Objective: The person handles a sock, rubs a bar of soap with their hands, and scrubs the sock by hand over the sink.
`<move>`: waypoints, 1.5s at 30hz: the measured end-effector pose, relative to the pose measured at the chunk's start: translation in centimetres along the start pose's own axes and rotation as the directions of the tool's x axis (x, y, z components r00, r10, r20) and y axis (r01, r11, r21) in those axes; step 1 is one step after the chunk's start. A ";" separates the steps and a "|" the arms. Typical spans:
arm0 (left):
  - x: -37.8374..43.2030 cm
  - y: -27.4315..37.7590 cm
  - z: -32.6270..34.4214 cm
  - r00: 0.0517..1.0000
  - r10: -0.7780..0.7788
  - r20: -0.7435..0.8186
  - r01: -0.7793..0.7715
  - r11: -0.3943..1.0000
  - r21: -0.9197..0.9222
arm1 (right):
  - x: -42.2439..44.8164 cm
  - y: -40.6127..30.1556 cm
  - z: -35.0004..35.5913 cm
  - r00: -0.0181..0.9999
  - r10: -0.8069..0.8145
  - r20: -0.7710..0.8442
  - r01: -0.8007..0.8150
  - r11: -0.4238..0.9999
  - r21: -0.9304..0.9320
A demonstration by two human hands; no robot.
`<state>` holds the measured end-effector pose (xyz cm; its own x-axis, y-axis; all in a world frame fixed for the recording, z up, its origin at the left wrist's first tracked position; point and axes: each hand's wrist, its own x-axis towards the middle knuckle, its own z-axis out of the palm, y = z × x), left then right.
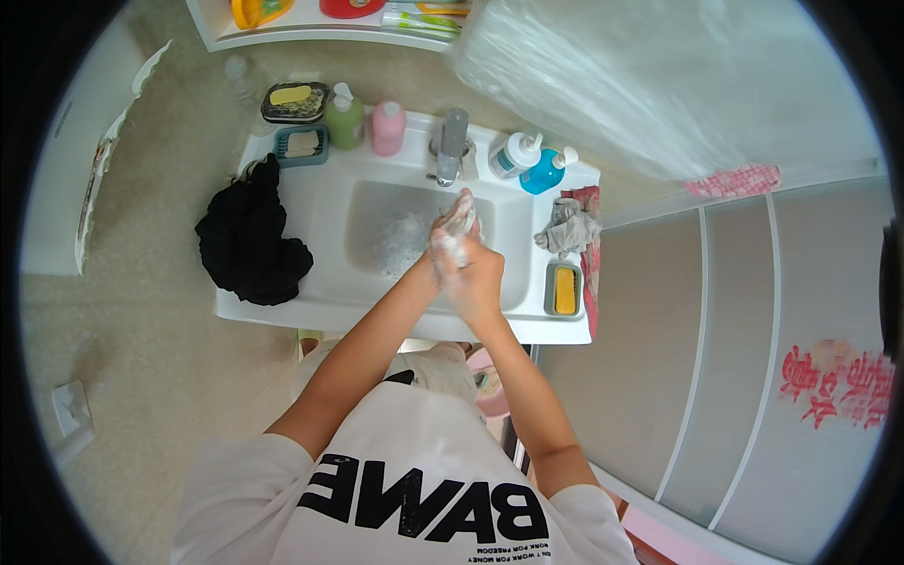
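Note:
My left hand (pixel 437 239) and my right hand (pixel 482 274) are pressed together over the right part of a white washbasin (pixel 325 275). White, foamy matter (pixel 460 217) covers the fingers and lies between the palms. Blur hides whether a small cloth is inside the lather. My right hand is bent over my left, nearer to my body. Below them, cloudy water (pixel 385 222) with suds stands in the bowl. The metal faucet (pixel 452 145) is just beyond my fingertips. A heap of black fabric (pixel 251 236) hangs over the basin's left rim.
Along the back stand a green pump bottle (pixel 345 121), a pink bottle (pixel 388 128), a white pump bottle (pixel 514 155) and a blue one (pixel 542 173). Soap dishes (pixel 302 145) are at left. A grey rag (pixel 568 227) and yellow soap (pixel 565 290) lie right. Plastic sheeting (pixel 593 85) hangs nearby.

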<state>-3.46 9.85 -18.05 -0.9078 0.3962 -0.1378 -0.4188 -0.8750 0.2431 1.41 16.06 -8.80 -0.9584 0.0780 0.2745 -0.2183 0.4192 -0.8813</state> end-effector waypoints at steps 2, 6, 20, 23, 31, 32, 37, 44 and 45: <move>0.3 -1.4 -1.0 0.993 0.078 0.091 -0.118 0.764 0.635 | 1.2 1.8 0.1 0.982 -0.177 -0.071 0.119 0.859 -0.498; -1.6 -1.1 6.8 0.945 -0.016 -0.328 0.171 0.876 0.450 | 2.4 1.3 -1.7 0.979 -0.075 -0.191 -0.036 0.855 -0.517; -2.9 4.6 7.3 0.990 -0.099 -0.105 0.119 0.972 0.204 | 3.2 3.0 -6.4 0.768 0.600 0.225 -0.591 0.528 0.610; -3.3 5.2 7.8 0.990 -0.068 -0.127 0.094 0.972 0.217 | 2.0 5.3 -8.4 0.755 0.562 0.337 -0.655 0.673 0.345; -3.2 4.9 4.8 0.950 -0.271 0.155 0.173 0.870 0.462 | 3.4 1.0 -8.7 0.889 0.384 0.250 -0.414 0.442 0.796; -3.2 4.7 4.6 0.949 -0.273 0.155 0.175 0.869 0.462 | 3.4 1.0 -8.8 0.882 0.397 0.254 -0.416 0.401 0.816; -3.6 4.0 7.0 0.997 0.048 -0.066 -0.028 0.962 0.272 | 3.4 1.2 -8.0 0.792 0.558 0.248 -0.468 0.293 0.834; -0.6 0.9 0.5 0.971 -0.047 0.235 0.017 0.992 0.128 | -0.9 -2.1 -0.8 0.982 -0.176 0.073 0.176 0.984 0.011; -0.6 0.0 0.0 0.903 -0.053 0.427 0.051 0.999 0.016 | 0.4 -0.7 -0.8 0.983 -0.185 0.001 0.178 0.941 -0.288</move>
<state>-2.94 9.66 -17.94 -0.8076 0.5227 0.2731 -0.4646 -0.8491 0.2513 1.32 16.50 -7.78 -0.9017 -0.0021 0.4323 -0.3226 0.6690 -0.6696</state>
